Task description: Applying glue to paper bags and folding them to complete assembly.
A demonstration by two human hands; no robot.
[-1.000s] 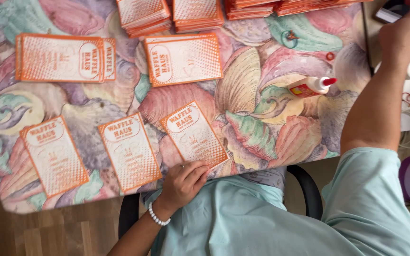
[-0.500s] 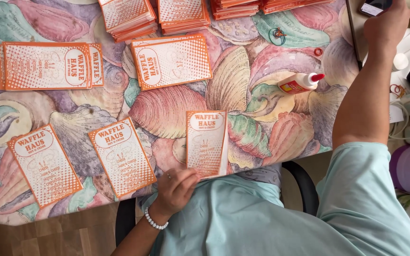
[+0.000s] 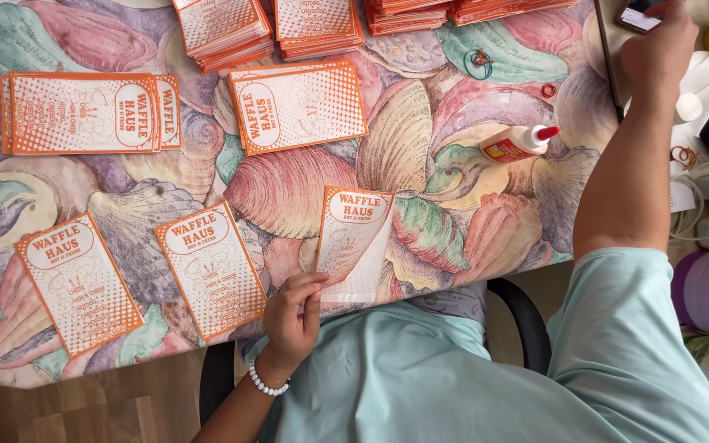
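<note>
The surface [image 3: 453, 221] carries stacks of orange cards [image 3: 313, 25] at its far edge. At the near edge, the left hand [image 3: 293, 316] grasps an orange-and-white card [image 3: 353, 238], long axis nearly upright, header pointing away. The right hand [image 3: 658, 41] touches a phone [image 3: 635, 12]; its grip I cannot tell.

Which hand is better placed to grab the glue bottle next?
Probably the right hand. It is stretched out over the table's far right, touching a phone, on the same side as the glue bottle. The left hand is busy holding the orange card at the near edge.
</note>
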